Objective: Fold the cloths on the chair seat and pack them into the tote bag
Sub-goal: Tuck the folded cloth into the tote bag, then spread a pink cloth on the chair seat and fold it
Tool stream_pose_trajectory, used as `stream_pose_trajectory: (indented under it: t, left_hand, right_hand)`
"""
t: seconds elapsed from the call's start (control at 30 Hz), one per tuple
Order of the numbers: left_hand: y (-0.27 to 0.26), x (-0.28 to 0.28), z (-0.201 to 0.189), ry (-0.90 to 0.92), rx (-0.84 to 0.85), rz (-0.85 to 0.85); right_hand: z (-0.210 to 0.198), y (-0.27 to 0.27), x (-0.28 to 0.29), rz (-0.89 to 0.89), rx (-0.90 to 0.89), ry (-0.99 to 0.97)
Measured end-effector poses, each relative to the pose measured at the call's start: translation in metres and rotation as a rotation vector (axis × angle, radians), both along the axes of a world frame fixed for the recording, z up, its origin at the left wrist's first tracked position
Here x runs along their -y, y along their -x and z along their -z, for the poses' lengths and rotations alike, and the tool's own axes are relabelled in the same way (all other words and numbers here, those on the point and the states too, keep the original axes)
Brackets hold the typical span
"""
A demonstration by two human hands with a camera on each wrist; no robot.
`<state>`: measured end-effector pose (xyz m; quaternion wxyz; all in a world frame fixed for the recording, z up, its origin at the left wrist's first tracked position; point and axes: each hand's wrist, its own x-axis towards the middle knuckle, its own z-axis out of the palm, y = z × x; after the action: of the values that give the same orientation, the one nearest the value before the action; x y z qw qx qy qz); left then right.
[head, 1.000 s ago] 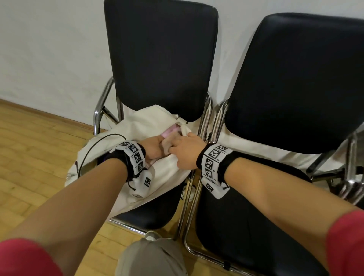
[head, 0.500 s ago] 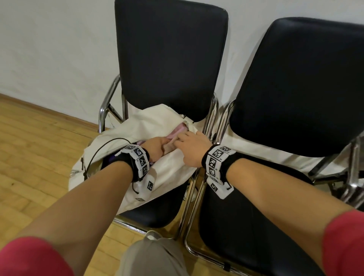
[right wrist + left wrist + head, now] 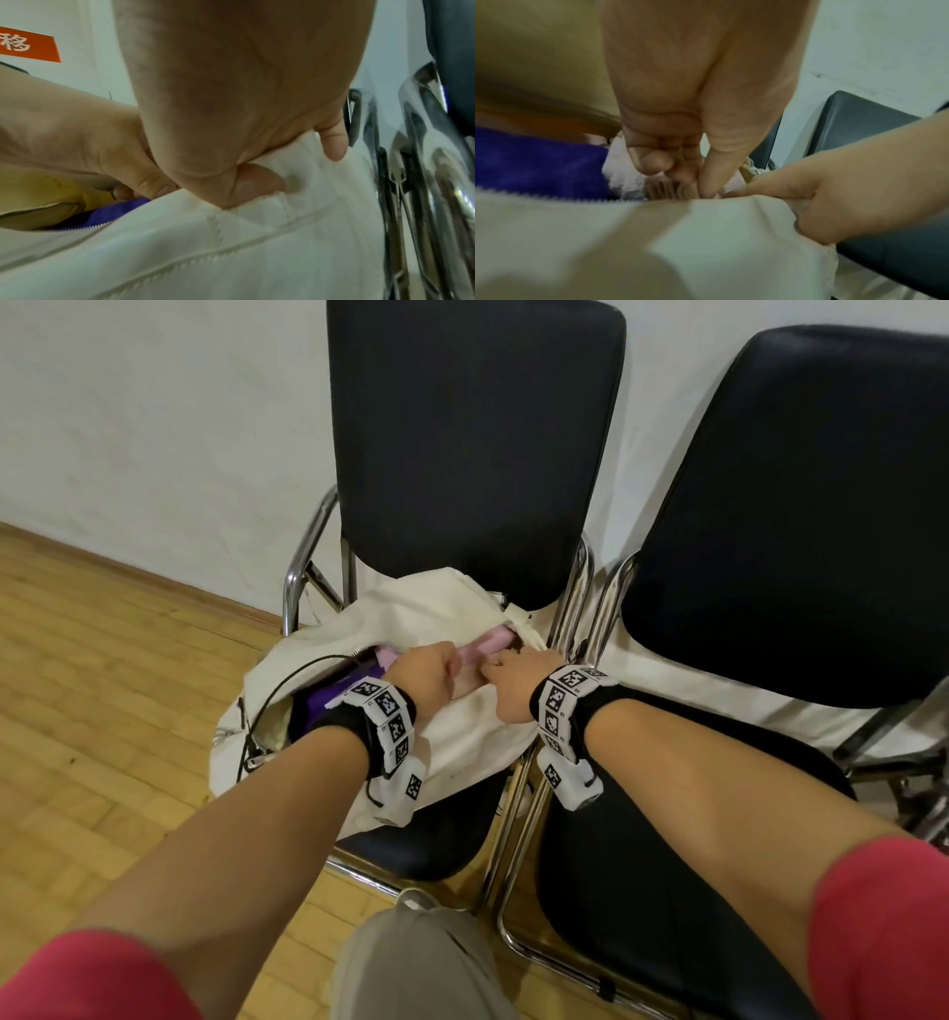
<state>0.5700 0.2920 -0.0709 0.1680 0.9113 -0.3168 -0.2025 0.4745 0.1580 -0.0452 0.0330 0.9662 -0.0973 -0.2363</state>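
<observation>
Head view: a cream canvas tote bag [image 3: 452, 737] lies on the seat of the left black padded chair with chrome frame [image 3: 477, 454], its zipped mouth open. The left hand [image 3: 418, 672], fingers curled, pinches a beige cloth [image 3: 670, 189] just inside the mouth, beside a pink fluffy cloth [image 3: 490, 642] and a purple cloth [image 3: 539, 164] already in the bag. The right hand [image 3: 518, 680] grips the bag's near rim between thumb and fingers.

Cream tote bag [image 3: 452, 737] — purple cloth [image 3: 318, 711] and pink cloth [image 3: 493, 642] inside; black chairs [image 3: 472, 428].
</observation>
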Motion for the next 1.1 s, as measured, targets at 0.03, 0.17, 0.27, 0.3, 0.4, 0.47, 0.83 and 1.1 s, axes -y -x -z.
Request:
stream_pose_trajectory:
  t: [0.03,0.17,0.27,0.3,0.4,0.47,0.83,1.1]
  left_hand:
    - [0.001,-0.002,0.002,-0.012,-0.004,0.042]
    - [0.003,-0.010,0.003,-0.139,0.026,0.130]
    - [0.011,-0.014,-0.005,-0.186,0.019,0.112]
    - [0.014,-0.016,-0.010,-0.172,0.011,0.114]
    - [0.024,-0.026,-0.025,-0.145,-0.012,0.113]
    - [0.034,-0.031,-0.036,-0.170,0.000,0.101]
    - [0.106,-0.024,-0.108,-0.040,0.101,0.079]
    - [0.215,0.069,-0.132,0.091,0.190,0.322]
  right_hand:
    - [0.000,-0.001,-0.001,0.003,-0.013,-0.001]
    - [0.004,0.002,0.000,-0.014,-0.003,-0.052]
    - [0.002,0.019,0.004,-0.014,0.122,-0.130]
    - [0.002,0.025,0.006,-0.009,0.154,-0.160]
    - [-0.005,0.040,0.007,-0.031,0.138,-0.212]
    - [-0.015,0.052,0.004,-0.052,0.112,-0.222]
    - [-0.103,0.150,0.005,0.161,0.361,-0.414]
    - [-0.119,0.297,0.053,0.511,0.426,-0.372]
